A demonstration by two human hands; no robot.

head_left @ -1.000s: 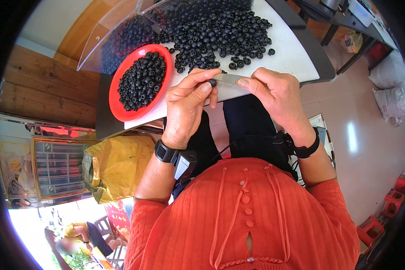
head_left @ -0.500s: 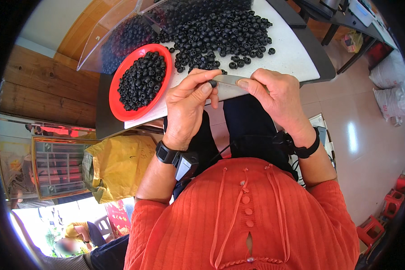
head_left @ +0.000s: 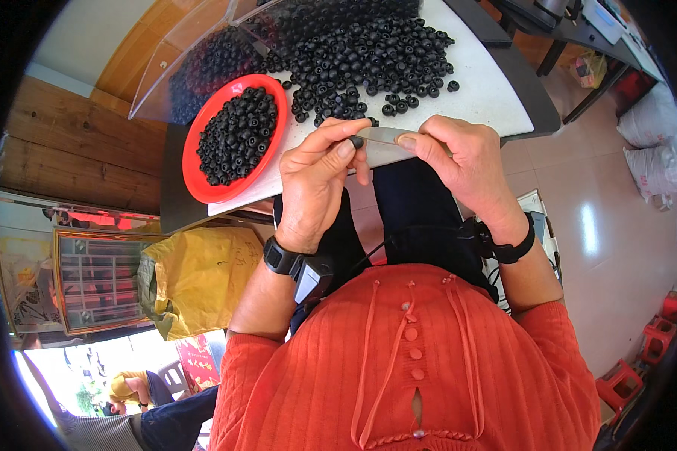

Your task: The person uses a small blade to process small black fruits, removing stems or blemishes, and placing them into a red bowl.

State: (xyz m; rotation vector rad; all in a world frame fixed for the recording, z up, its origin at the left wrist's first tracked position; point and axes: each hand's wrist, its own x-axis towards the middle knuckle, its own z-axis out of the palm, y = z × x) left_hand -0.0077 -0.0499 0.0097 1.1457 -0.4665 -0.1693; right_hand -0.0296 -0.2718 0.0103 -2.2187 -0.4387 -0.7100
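Between thumb and fingers, my left hand (head_left: 316, 171) pinches a small round black bead (head_left: 356, 141). My right hand (head_left: 462, 159) is closed around a small knife, its handle hidden in the palm. The flat grey blade (head_left: 384, 134) reaches left to the bead, close to my left fingertips. Both hands are just over the near edge of a white tabletop (head_left: 496, 101). Left of my left hand, a red plate (head_left: 223, 195) full of similar black beads stands on the table. Beyond my hands spreads a large heap of loose black beads (head_left: 361, 64).
A clear plastic panel (head_left: 156, 83) stands at the table's far left, with more beads behind it. A yellow bag (head_left: 195, 278) is below left. White sacks (head_left: 651, 169) and red stools (head_left: 620, 383) line the floor at right. Other people (head_left: 132, 387) show at lower left.
My hands stay almost in place; the blade is turned slightly, showing more of its flat side. At lower left, a person in striped clothing has come further into view.
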